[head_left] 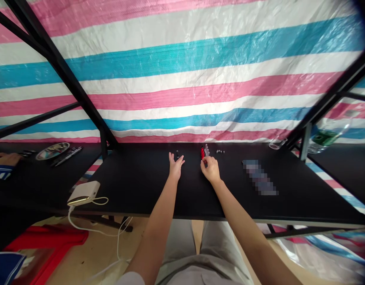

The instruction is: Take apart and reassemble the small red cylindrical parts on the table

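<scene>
My left hand (175,167) hovers over the black tabletop with its fingers spread and nothing in them. Just beyond its fingertips stands or lies a small dark piece (177,153), too small to name. My right hand (211,169) is at the near end of a row of small red pieces (202,152), its thumb and fingers drawn together. Whether it pinches one of them is hidden by the fingers. Beside the red pieces is a group of small clear or silvery cylinders (206,150). Several tiny shiny pieces (220,151) lie to the right.
A blurred-out flat object (259,177) lies on the black table (135,178) at right. A clear cup (278,142) stands back right. A white box with a cable (84,192) sits front left. Black frame bars flank the table. At far left, a co-worker's hand (6,159) rests near a plate (52,151).
</scene>
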A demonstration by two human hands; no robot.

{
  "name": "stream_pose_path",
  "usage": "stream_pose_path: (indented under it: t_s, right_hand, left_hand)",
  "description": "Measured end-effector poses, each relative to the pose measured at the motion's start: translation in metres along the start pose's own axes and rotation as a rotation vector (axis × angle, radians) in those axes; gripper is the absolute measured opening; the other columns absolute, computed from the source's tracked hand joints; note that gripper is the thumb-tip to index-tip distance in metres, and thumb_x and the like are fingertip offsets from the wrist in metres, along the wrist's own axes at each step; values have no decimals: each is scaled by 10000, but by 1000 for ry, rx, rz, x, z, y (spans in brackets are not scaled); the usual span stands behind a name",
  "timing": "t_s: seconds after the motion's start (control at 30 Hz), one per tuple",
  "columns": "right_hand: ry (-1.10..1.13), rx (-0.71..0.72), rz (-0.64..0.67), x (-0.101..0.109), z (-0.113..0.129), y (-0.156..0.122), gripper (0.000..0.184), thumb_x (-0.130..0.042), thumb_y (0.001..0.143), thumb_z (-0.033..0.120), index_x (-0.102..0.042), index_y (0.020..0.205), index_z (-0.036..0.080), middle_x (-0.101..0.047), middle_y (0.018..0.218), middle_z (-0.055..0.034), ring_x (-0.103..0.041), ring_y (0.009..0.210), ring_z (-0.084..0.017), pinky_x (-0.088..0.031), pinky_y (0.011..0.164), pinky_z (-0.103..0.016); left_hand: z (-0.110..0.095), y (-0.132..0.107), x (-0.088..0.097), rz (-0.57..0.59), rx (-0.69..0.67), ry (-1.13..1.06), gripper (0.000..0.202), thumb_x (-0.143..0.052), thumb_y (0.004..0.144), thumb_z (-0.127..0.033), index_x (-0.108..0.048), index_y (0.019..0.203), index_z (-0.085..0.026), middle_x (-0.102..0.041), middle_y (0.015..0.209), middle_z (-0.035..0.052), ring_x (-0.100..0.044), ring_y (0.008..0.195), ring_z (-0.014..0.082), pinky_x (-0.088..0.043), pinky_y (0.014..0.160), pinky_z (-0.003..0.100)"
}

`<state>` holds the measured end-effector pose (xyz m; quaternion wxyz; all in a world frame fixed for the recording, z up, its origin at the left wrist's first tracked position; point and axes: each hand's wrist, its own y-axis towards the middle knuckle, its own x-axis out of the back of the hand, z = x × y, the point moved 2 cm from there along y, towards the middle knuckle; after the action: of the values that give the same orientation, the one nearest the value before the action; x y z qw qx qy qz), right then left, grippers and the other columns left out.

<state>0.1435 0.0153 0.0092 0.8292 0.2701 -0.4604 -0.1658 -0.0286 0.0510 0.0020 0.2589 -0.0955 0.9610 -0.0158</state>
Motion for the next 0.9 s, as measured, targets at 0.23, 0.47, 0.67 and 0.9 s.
stream_pose_path:
  t_s: [0.23,0.47,0.67,0.9]
  right_hand:
    - [13,10,-17,-1,-1,0,117,-420,808,230,-523,792,178,-550,718,-36,-486,715,-167,-328,686,-290]
    - [56,51,-57,0,-1,-1,110,-435,811,231,-527,778,182,-550,696,-30,-485,685,-160,-350,684,-292]
    - [119,127,-24,3,6,0,164,-416,850,266,-552,824,178,-579,721,-41,-510,706,-168,-366,701,-303]
    - [172,170,83,3,13,-1,305,-336,908,361,-564,945,162,-616,844,-68,-541,777,-174,-379,722,-306]
  left_hand:
    - [5,8,2,-28,32,-70,540,-595,715,-18,-494,1196,-241,-419,1349,74,-479,1173,155,-426,923,231]
    - [5,3,3,-84,-61,-75,338,-753,597,-226,-633,888,-101,-664,897,87,-642,842,166,-477,837,311]
    - [4,-4,0,-65,-30,9,343,-753,581,-302,-623,828,-102,-651,722,42,-585,574,77,-457,637,235]
    - [4,-20,-17,253,75,47,327,-754,577,-326,-633,781,-101,-656,757,57,-554,540,72,-444,592,241]
